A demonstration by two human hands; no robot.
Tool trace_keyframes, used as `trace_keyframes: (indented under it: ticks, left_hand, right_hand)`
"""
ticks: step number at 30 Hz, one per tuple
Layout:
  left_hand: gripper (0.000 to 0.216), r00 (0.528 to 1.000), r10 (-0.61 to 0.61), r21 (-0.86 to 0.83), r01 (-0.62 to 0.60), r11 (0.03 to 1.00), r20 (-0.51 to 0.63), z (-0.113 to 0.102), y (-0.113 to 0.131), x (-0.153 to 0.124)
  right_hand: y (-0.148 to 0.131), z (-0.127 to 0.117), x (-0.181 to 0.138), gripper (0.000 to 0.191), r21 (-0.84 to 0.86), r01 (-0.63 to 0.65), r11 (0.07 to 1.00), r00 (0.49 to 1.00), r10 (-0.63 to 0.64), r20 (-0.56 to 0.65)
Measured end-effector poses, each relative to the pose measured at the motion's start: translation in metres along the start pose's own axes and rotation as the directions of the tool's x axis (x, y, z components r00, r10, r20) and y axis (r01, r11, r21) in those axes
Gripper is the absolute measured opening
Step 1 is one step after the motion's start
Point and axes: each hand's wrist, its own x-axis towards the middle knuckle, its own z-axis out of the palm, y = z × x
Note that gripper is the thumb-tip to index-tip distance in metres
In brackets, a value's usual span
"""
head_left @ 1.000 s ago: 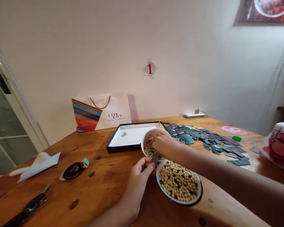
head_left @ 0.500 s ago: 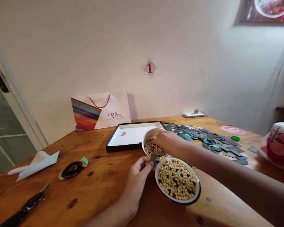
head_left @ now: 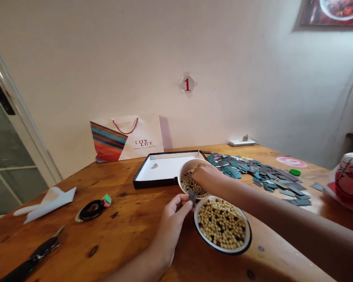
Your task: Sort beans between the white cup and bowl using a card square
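Observation:
My left hand (head_left: 175, 213) pinches a small dark grey flat piece (head_left: 192, 197) between thumb and fingers, at the near edge of a white tub (head_left: 181, 169). Small tan and dark beads (head_left: 191, 183) lie inside that tub. My right hand (head_left: 207, 175) reaches over its rim, with the fingers down among the beads; the fingertips are hidden, so what they hold does not show. Just in front stands a white bowl with a dark rim (head_left: 250, 235), filled with larger pale, black and a few dark red beads (head_left: 222, 223).
Behind the tub lies a shallow black-edged box (head_left: 141, 178). Dark flat pieces (head_left: 253, 170) are heaped at right, near a green cap (head_left: 295, 172) and a red-white plastic bag (head_left: 345, 184). At left are scissors (head_left: 44, 246), black cords (head_left: 91, 210) and white paper (head_left: 51, 203). A paper bag (head_left: 129, 139) leans on the wall.
The view has shifted slightly, so everything sits a little further right. Both hands keep nearly the same places, the left with the flat piece, the right in the tub.

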Motion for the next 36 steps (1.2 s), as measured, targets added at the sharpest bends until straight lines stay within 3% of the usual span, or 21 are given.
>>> trace_keyframes:
  ticks: [9, 20, 36]
  left_hand:
    - [0.017, 1.000, -0.010, 0.000, 0.010, 1.000, 0.021, -0.001, -0.003, 0.000]
    - [0.014, 0.999, -0.007, 0.007, 0.007, 1.000, 0.034, -0.001, -0.003, 0.001]
    - [0.015, 1.000, -0.013, 0.002, 0.013, 1.000, 0.026, -0.001, -0.003, 0.003]
  right_hand:
    - [0.005, -0.001, -0.001, 0.021, 0.003, -0.052, 0.999, 0.995, 0.051, 0.083]
    - [-0.001, 0.000, 0.004, 0.023, -0.071, -0.021, 0.997, 0.992, 0.030, 0.126]
    - [-0.004, 0.006, 0.007, 0.025, -0.040, -0.134, 0.990, 0.989, 0.137, 0.062]
